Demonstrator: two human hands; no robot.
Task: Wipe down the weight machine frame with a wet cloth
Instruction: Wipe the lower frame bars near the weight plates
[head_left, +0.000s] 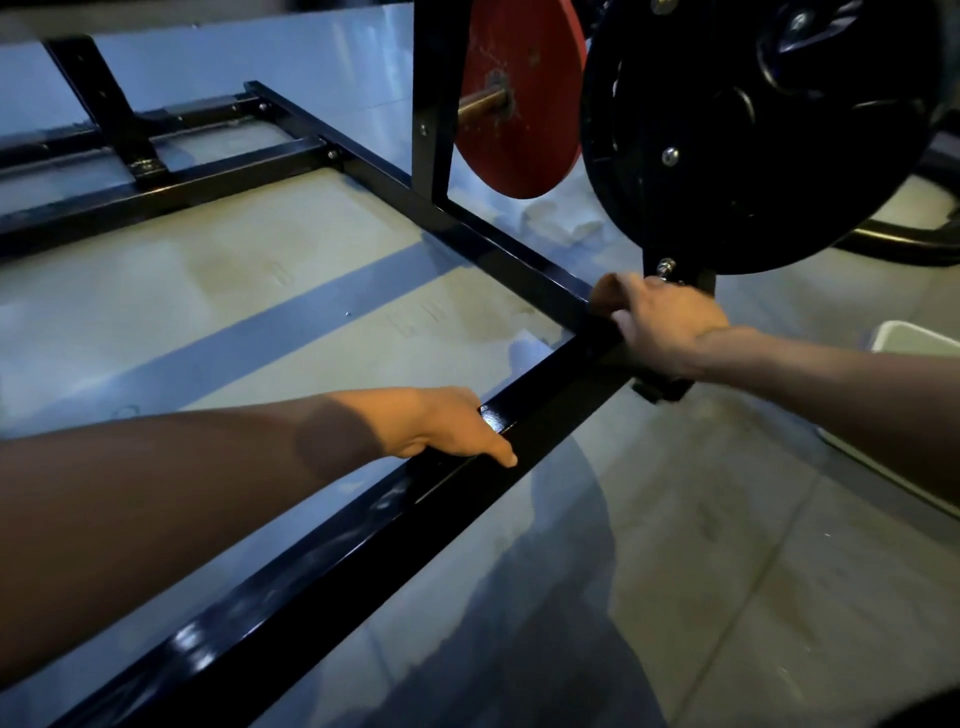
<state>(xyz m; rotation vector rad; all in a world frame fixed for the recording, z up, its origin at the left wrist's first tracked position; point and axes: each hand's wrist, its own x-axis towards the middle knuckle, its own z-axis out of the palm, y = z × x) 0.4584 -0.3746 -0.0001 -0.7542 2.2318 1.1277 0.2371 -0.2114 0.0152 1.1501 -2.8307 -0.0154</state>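
The black steel frame of the weight machine (332, 566) lies low over the floor, one long bar running from bottom left up to a corner joint at centre right. My left hand (447, 426) grips this bar at mid-length, thumb lying along its top and fingers hidden over the far side. At the corner joint, just under the black weight plate, my right hand (665, 327) holds a brownish cloth (605, 293) bunched in its fingers and pressed against the frame. Most of the cloth is hidden under the hand.
A red weight plate (519, 104) and a large black weight plate (753, 135) hang just above the corner. An upright post (431, 104) rises behind. A white container (909, 338) stands on the tiled floor at right. More frame bars (171, 182) cross at the back left.
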